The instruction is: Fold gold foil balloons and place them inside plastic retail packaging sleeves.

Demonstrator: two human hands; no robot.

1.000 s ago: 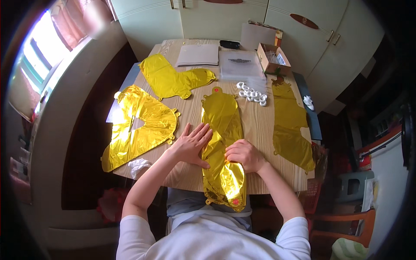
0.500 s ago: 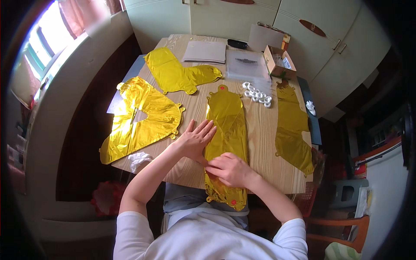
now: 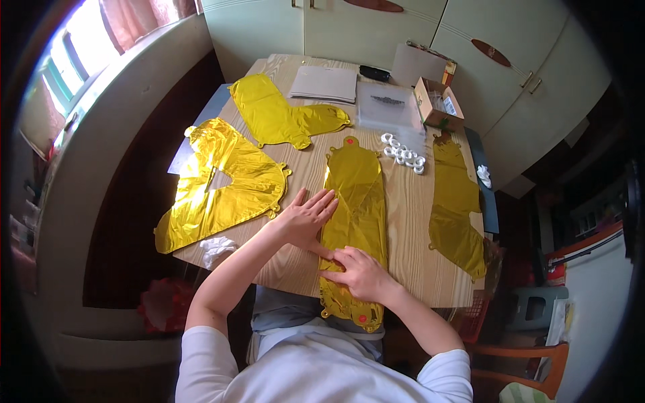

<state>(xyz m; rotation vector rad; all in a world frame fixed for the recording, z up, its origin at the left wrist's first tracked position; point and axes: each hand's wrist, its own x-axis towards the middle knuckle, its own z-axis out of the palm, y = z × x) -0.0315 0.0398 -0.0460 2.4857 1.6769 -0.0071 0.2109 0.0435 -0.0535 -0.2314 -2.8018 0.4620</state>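
Observation:
A long flat gold foil balloon [image 3: 356,195] lies down the middle of the wooden table [image 3: 410,221], its near end hanging over the front edge. My left hand [image 3: 308,218] rests flat, fingers spread, on the balloon's left edge and the wood beside it. My right hand [image 3: 359,274] presses flat on the balloon's lower part near the table's front edge. Neither hand grips anything.
Other gold foil balloons lie flat: a wide one [image 3: 215,185] at the left, another [image 3: 282,117] at the back left, a narrow one [image 3: 457,201] at the right. White rings [image 3: 403,153], a cardboard box [image 3: 437,104], papers [image 3: 326,84] and a clear bag [image 3: 390,104] sit at the back.
The balloon's near end was curled up under my right hand; now it lies flattened and my right hand has moved down flat onto it. My left hand has hardly moved.

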